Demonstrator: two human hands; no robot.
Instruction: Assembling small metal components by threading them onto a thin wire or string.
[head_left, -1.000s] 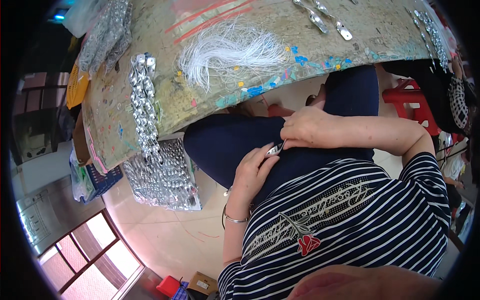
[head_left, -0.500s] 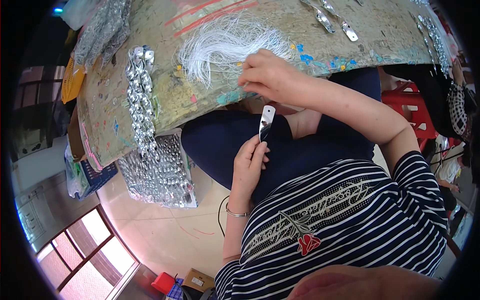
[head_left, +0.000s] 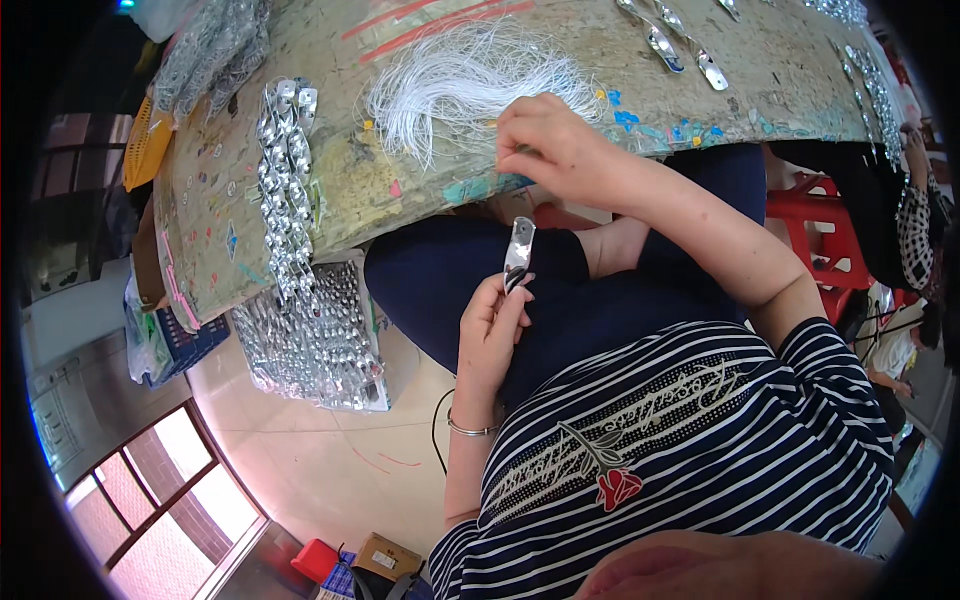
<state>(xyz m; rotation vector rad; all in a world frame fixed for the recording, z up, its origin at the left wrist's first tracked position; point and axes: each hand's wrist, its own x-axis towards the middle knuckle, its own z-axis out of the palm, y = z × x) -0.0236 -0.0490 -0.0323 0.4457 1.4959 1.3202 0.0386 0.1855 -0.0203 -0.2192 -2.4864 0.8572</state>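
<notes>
My left hand (head_left: 490, 325) pinches a shiny, twisted metal strip (head_left: 519, 245) by its lower end, above my lap. The strip's upper end has a small hole and points toward the table edge. Over that edge, my right hand (head_left: 555, 145) is closed, thumb and fingertips together; whatever it may hold is too fine to make out. Just beyond the right hand's fingers lies a loose bundle of thin white strings (head_left: 440, 105), spread on the table.
The worn table (head_left: 350, 185) carries a row of twisted silver strips (head_left: 285, 190) hanging over its edge at left. Below hangs a bag of similar strips (head_left: 310, 345). More strips (head_left: 712, 70) lie at the far right. A red stool (head_left: 820, 235) stands at right.
My right hand has shifted slightly right, its fingers curling closer together. My left hand has moved a little left, turning the metal strip slightly.
</notes>
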